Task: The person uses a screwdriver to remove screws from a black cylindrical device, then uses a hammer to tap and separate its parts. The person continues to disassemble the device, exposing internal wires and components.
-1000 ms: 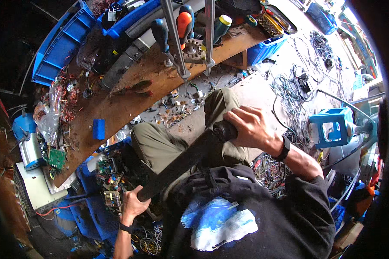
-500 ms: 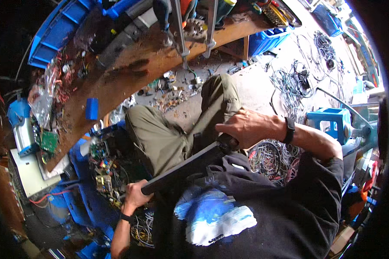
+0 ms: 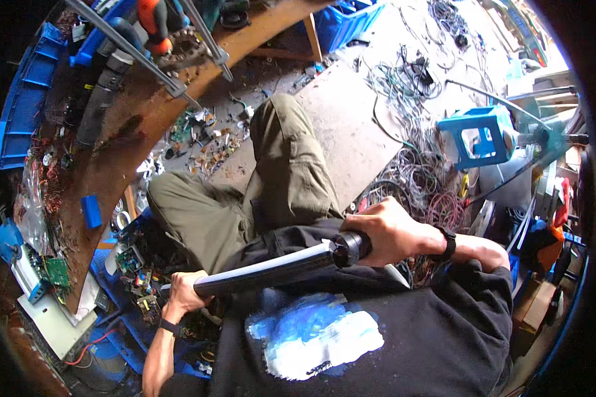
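Observation:
A long, narrow black device (image 3: 265,272) with a pale upper face lies across my lap, in front of my black shirt. Its exact kind I cannot make out. My left hand (image 3: 188,291) is closed round its left end. At the other end, my right hand (image 3: 389,231) grips a thick, rounded black part (image 3: 352,247) from above. The device tilts slightly, its right end higher in the picture. Dark bands circle both wrists. Below the left hand, a blue bin (image 3: 116,334) holds circuit boards and loose electronic parts.
A curved wooden bench (image 3: 106,165) on the left carries a small blue block (image 3: 91,212), copper scraps and clear plastic. Metal rods (image 3: 122,49) and an orange-black tool (image 3: 153,26) stand at its far end. Tangled cables (image 3: 410,169) cover the floor right, beside a blue stool (image 3: 478,137).
The device has turned to lie flatter across me, showing its pale upper face. Both hands have kept hold, and the right has moved down. The whole view has shifted to the right.

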### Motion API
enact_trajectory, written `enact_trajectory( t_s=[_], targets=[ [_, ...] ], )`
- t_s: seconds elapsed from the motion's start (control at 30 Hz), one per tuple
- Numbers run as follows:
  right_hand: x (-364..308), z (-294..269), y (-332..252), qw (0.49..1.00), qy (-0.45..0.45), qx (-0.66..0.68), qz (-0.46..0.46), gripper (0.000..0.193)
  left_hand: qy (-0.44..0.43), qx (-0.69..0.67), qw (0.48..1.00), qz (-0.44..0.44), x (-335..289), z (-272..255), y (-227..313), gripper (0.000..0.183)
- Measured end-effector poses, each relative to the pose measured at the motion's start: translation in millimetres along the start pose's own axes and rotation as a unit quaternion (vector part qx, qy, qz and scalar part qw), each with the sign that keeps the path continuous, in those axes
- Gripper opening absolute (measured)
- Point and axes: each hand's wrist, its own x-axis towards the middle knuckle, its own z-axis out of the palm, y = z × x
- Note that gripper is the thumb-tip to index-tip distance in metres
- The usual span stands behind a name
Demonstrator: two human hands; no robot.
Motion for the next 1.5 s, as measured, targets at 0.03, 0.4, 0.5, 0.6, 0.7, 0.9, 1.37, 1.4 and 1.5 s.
enact_trajectory(
  t_s=[0.03, 0.4, 0.5, 0.6, 0.7, 0.9, 1.37, 1.4, 1.5],
  targets=[
    [-1, 9, 2, 1.000, -0.020, -0.002, 0.018, 0.043, -0.005, -0.027, 1.000, 0.000, -4, 11, -4, 0.027],
    [15, 48, 40, 0.992, -0.113, 0.055, 0.023, 0.046, -0.047, -0.010, 0.997, -0.066, -21, 49, -4, 0.016],
    [10, 31, 43, 0.989, -0.112, 0.086, 0.043, 0.048, -0.039, -0.022, 0.997, -0.058, 0, 16, 16, 0.017],
    [-16, -9, 46, 0.982, -0.121, 0.099, 0.109, 0.050, -0.062, 0.005, 0.997, -0.034, 42, -26, 41, 0.021],
    [-67, -48, 40, 0.973, -0.031, 0.163, 0.157, 0.072, -0.107, 0.012, 0.994, 0.019, 100, -52, 76, 0.024],
    [-202, -34, -19, 0.868, 0.246, 0.120, 0.415, 0.057, -0.132, 0.067, 0.967, 0.209, 199, -43, 155, 0.031],
    [-342, 180, -141, 0.804, 0.263, -0.208, 0.491, 0.013, -0.195, 0.201, 0.820, 0.499, 248, 29, 233, 0.036],
    [-343, 185, -139, 0.794, 0.264, -0.170, 0.521, 0.012, -0.198, 0.224, 0.817, 0.494, 246, 33, 233, 0.037],
    [-339, 185, -136, 0.807, 0.301, -0.243, 0.447, 0.011, -0.223, 0.218, 0.826, 0.470, 228, 39, 234, 0.032]
  ],
)
